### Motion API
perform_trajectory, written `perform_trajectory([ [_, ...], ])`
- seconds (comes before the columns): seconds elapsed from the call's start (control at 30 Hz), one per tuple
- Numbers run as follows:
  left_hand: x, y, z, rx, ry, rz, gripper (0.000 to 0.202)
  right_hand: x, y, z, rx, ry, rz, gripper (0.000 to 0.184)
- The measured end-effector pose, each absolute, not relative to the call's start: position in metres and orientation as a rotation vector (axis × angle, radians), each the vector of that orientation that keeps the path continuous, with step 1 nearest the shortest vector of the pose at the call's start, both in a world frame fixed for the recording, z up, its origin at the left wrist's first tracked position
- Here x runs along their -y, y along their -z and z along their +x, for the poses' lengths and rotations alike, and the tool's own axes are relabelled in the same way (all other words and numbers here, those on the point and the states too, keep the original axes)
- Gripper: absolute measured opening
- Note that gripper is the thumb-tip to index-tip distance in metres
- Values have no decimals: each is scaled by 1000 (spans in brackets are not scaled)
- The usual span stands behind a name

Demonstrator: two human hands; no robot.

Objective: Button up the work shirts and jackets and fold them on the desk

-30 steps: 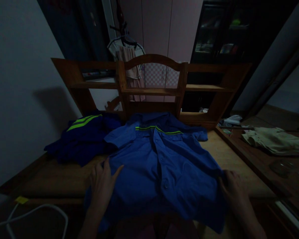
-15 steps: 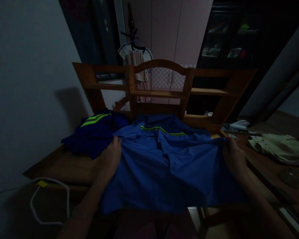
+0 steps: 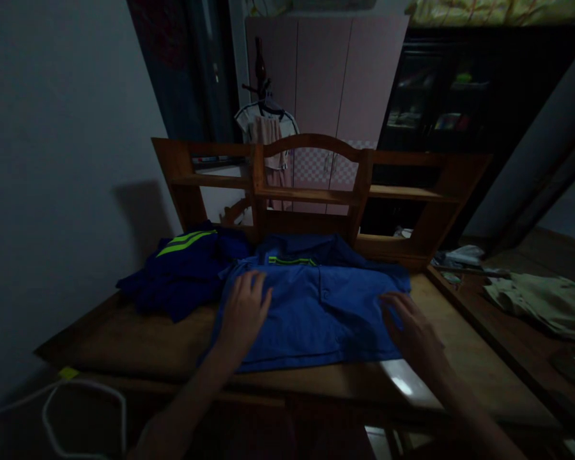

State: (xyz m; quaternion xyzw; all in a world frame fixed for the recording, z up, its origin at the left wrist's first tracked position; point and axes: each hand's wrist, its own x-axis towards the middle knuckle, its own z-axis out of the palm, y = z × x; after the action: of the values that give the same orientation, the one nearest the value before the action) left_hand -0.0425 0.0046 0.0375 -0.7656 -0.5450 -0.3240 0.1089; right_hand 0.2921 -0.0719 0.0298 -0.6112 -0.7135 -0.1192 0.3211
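A blue work shirt (image 3: 299,313) with buttons and a yellow-green stripe lies spread on the wooden desk (image 3: 464,345), its hem near the front edge. Over its left side is my left hand (image 3: 246,303), fingers apart and holding nothing. My right hand (image 3: 409,322) is at the shirt's right side with thumb and fingers parted, also without a grip. Whether either hand touches the cloth I cannot tell. Left of the shirt sits a heap of darker blue clothing (image 3: 186,275) with bright yellow-green bands.
A wooden shelf unit (image 3: 311,195) rises along the desk's back edge. To the right, pale folded cloth (image 3: 541,303) lies on another brown surface. A white cable (image 3: 84,383) loops at the front left, by the wall (image 3: 67,160).
Both hands have let go of the shirt's sides and moved inward. The shirt's lower part, held up before, now lies flat on the desk. The view has tilted up slightly.
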Motion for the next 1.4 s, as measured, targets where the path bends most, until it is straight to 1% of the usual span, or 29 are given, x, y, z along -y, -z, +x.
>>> perform_trajectory([
  [0.07,28,-23,-10,1423,921,-2639,27,85,-24,263,2013,57,-1511,26],
  [0.13,50,-6,23,1340,895,-2837,26,88,-16,247,2044,-122,-1469,25],
  [0.23,59,15,56,1359,867,-2875,32,80,-2,244,1962,-242,-1447,23],
  [0.27,57,20,62,1366,856,-2863,30,76,2,246,1939,-270,-1439,22],
  [0.33,50,27,66,1343,833,-2859,20,71,8,251,1924,-337,-1417,21],
  [0.4,44,31,63,1338,870,-2871,18,69,11,254,1932,-409,-1407,20],
  [0.47,39,34,56,1520,1048,-2809,22,69,13,254,1935,-451,-1421,20],
  [0.53,38,36,50,1835,1343,-2647,22,69,15,254,1942,-457,-1437,19],
  [0.6,38,37,45,2044,1618,-2501,22,67,17,253,1964,-439,-1437,18],
  [0.67,40,37,44,2081,1778,-2483,23,64,19,252,1990,-411,-1436,18],
  [0.73,43,36,46,2074,1830,-2519,23,61,21,250,2024,-373,-1449,19],
  [0.93,46,37,50,2078,1844,-2560,23,61,26,242,2122,-214,-1493,34],
  [1.03,47,38,50,2081,1845,-2562,23,63,30,238,2089,-212,-1491,38],
  [1.1,49,35,50,2063,1854,-2600,22,63,32,236,2008,-245,-1504,33],
  [1.2,55,29,52,2012,1762,-2712,26,57,34,236,1877,-270,-1572,19],
  [1.27,57,26,54,1986,1659,-2764,30,51,31,239,1813,-332,-1617,15],
  [1.3,57,26,56,1972,1622,-2777,29,48,29,241,1769,-398,-1627,15],
  [1.4,53,28,62,1947,1523,-2807,19,45,18,251,1507,-700,-1598,28],
])
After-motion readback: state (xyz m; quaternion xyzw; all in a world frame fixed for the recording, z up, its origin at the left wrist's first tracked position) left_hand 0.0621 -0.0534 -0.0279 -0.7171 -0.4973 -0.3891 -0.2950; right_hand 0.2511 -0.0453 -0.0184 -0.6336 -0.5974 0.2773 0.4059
